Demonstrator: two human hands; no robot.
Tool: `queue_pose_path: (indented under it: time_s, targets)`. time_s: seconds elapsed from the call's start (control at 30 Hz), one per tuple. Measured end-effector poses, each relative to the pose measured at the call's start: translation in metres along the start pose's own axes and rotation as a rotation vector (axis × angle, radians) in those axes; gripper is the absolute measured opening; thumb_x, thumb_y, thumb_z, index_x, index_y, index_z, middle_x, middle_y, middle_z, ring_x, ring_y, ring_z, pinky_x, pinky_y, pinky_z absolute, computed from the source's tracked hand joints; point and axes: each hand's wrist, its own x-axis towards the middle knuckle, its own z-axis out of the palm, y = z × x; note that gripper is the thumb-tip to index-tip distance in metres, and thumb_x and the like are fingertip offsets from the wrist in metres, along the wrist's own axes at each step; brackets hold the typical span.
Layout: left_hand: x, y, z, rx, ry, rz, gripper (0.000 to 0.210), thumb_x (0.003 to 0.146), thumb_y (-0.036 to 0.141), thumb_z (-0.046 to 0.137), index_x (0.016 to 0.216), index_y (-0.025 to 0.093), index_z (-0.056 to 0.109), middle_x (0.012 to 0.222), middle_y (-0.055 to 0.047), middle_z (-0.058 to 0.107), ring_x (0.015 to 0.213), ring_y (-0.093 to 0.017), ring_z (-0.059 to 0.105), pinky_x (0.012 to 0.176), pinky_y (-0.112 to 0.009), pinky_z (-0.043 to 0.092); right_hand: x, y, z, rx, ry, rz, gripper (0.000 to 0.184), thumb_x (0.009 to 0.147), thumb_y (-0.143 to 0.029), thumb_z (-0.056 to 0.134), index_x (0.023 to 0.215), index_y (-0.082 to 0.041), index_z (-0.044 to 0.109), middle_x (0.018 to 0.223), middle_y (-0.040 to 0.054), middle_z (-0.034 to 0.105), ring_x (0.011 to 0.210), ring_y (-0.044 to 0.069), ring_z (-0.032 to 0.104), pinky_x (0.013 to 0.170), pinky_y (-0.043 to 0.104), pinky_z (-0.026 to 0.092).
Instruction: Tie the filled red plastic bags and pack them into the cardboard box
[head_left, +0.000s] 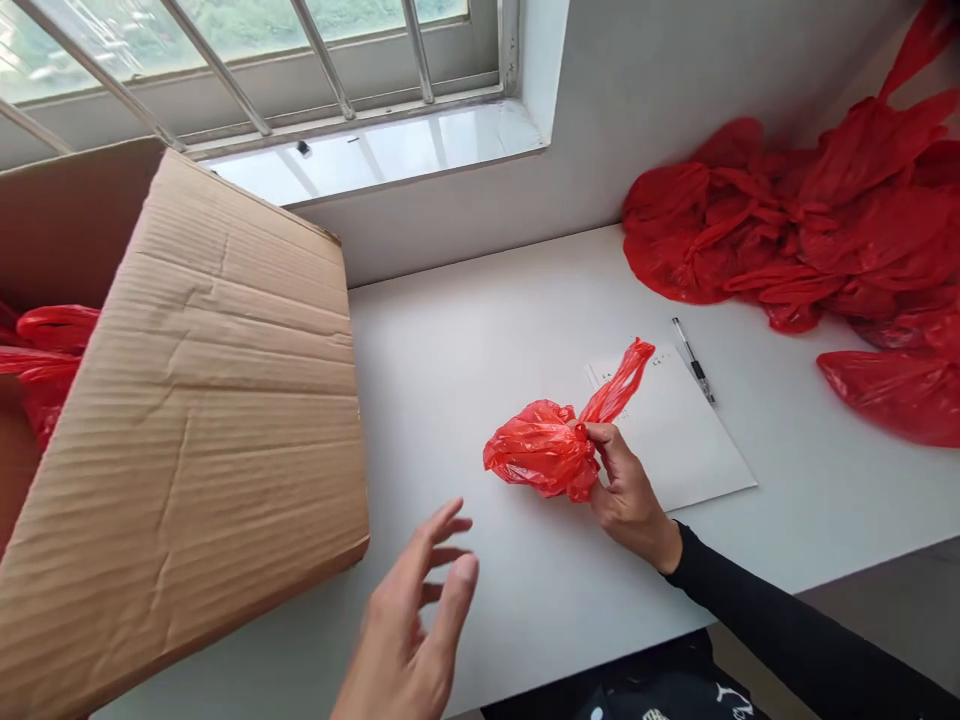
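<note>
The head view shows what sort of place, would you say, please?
Probably an indoor workspace: a white table below a barred window bears a pile of red plastic bags.

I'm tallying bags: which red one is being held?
The small red bag pinched at its gathered neck in the right grip. The others, untouched, lie in the red pile at right or inside the cardboard box.

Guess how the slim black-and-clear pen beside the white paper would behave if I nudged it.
The pen would probably roll, since its barrel looks slim and round and the white tabletop looks smooth. It is likely stiff, as it lies quite straight, and probably light, being so thin.
</note>
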Motion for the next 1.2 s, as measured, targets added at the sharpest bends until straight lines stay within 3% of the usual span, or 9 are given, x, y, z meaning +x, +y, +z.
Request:
queue_pose_path:
  time_s: [0.07, 0.13, 0.23, 0.33, 0.4, 0.57, 0.73, 1.0, 1.2]
  targets:
    - [0.011, 0.017, 0.015, -0.542, 0.143, -0.036, 0.060, 0.104, 0.052, 0.027, 0.160, 0.033, 0.017, 0.155, -0.013, 0.045, 0.130, -0.028, 0.057, 0.095, -0.042, 0.059, -0.002, -0.009, -0.003, 0.048, -0.006, -0.060, 0.034, 0.093, -0.015, 0.052, 0.125, -0.026, 0.050, 0.110, 0.0062, 0.060, 0.097, 0.022, 0.060, 0.085, 0.038, 0.052]
    - [0.028, 0.033, 0.027, -1.124, 0.171, -0.005, 0.060, 0.102, 0.051, 0.040, 0.155, 0.026, 0.030, 0.153, -0.015, 0.046, 0.133, -0.032, 0.054, 0.097, -0.044, 0.057, -0.006, -0.017, -0.005, 0.082, -0.098, -0.144, 0.038, 0.092, -0.013, 0.054, 0.128, -0.027, 0.051, 0.119, 0.0077, 0.060, 0.109, 0.024, 0.059, 0.093, 0.041, 0.051]
    - [0.048, 0.046, 0.036, -1.456, 0.157, 0.011, 0.044, 0.096, 0.045, 0.060, 0.130, 0.017, 0.056, 0.133, -0.016, 0.063, 0.118, -0.031, 0.063, 0.089, -0.037, 0.057, -0.012, -0.023, -0.008, 0.177, -0.160, -0.179, 0.046, 0.096, -0.012, 0.048, 0.137, -0.031, 0.047, 0.132, 0.0076, 0.058, 0.125, 0.026, 0.054, 0.105, 0.046, 0.046]
    - [0.051, 0.045, 0.039, -1.556, 0.243, 0.011, 0.036, 0.092, 0.036, 0.068, 0.123, 0.017, 0.061, 0.120, -0.013, 0.068, 0.107, -0.026, 0.067, 0.086, -0.032, 0.055, -0.012, -0.023, -0.010, 0.320, 0.112, 0.025, 0.046, 0.101, -0.020, 0.045, 0.143, -0.038, 0.040, 0.133, 0.0044, 0.057, 0.126, 0.022, 0.055, 0.109, 0.046, 0.045]
    - [0.046, 0.043, 0.038, -1.578, 0.249, 0.052, 0.035, 0.091, 0.032, 0.070, 0.123, 0.019, 0.061, 0.119, -0.010, 0.068, 0.105, -0.024, 0.067, 0.087, -0.031, 0.054, -0.008, -0.023, -0.013, 0.400, 0.183, 0.245, 0.043, 0.103, -0.030, 0.047, 0.143, -0.041, 0.038, 0.135, 0.0034, 0.056, 0.127, 0.021, 0.054, 0.110, 0.045, 0.044]
    - [0.038, 0.043, 0.036, -1.525, 0.193, 0.075, 0.033, 0.088, 0.031, 0.073, 0.118, 0.020, 0.063, 0.111, -0.009, 0.070, 0.095, -0.020, 0.066, 0.080, -0.025, 0.053, 0.009, -0.025, -0.025, 0.659, -0.227, 0.628, 0.052, 0.101, -0.047, 0.052, 0.150, -0.040, 0.035, 0.144, 0.0067, 0.053, 0.126, 0.025, 0.056, 0.102, 0.043, 0.050]
    - [0.040, 0.041, 0.041, -1.432, 0.058, 0.109, 0.045, 0.086, 0.033, 0.076, 0.127, 0.022, 0.060, 0.118, -0.010, 0.068, 0.102, -0.024, 0.066, 0.089, -0.032, 0.053, 0.015, -0.029, -0.026, 0.682, -0.526, 0.579, 0.035, 0.097, -0.045, 0.061, 0.126, -0.026, 0.063, 0.118, 0.0071, 0.066, 0.101, 0.020, 0.065, 0.090, 0.035, 0.052]
    - [0.033, 0.052, 0.042, -1.603, 0.128, 0.035, 0.051, 0.090, 0.035, 0.069, 0.138, 0.023, 0.056, 0.135, -0.012, 0.062, 0.119, -0.030, 0.061, 0.088, -0.031, 0.055, 0.006, -0.030, -0.025, 0.667, -0.338, 0.598, 0.020, 0.094, -0.043, 0.065, 0.102, -0.025, 0.066, 0.093, 0.0016, 0.065, 0.076, 0.016, 0.057, 0.072, 0.032, 0.050]
    - [0.036, 0.051, 0.044, -1.591, 0.229, -0.013, 0.053, 0.083, 0.033, 0.079, 0.130, 0.022, 0.059, 0.128, -0.011, 0.066, 0.107, -0.026, 0.067, 0.082, -0.028, 0.056, 0.002, -0.030, -0.030, 0.759, -0.434, 0.575, 0.044, 0.090, -0.045, 0.070, 0.130, -0.030, 0.059, 0.121, 0.0055, 0.065, 0.100, 0.024, 0.061, 0.085, 0.037, 0.051]
